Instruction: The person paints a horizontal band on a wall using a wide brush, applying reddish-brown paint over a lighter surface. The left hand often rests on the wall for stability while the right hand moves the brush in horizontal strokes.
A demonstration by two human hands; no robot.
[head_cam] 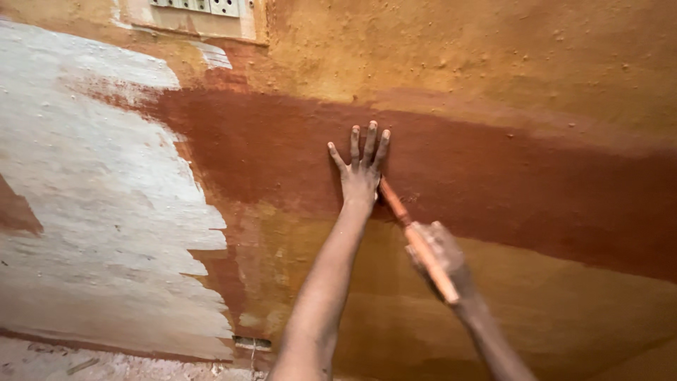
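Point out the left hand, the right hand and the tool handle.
left hand [361,173], head view: back of the hand, pressed flat on the wall.
right hand [441,250], head view: knuckles gripping the handle.
tool handle [396,204], head view: orange shaft between the two hands.

Two hands show, the left hand [361,173] spread flat on the wall [564,85] and the right hand [437,254] closed round one orange tool handle [416,240], whose working end lies hidden behind the left hand. There is one wall, carrying one broad red-brown band [493,169], one large whitish patch [99,212] and one small dark red patch [15,215] at the left edge. One pale switch plate [204,7] sits at the top; its separate switches are too cut off to count
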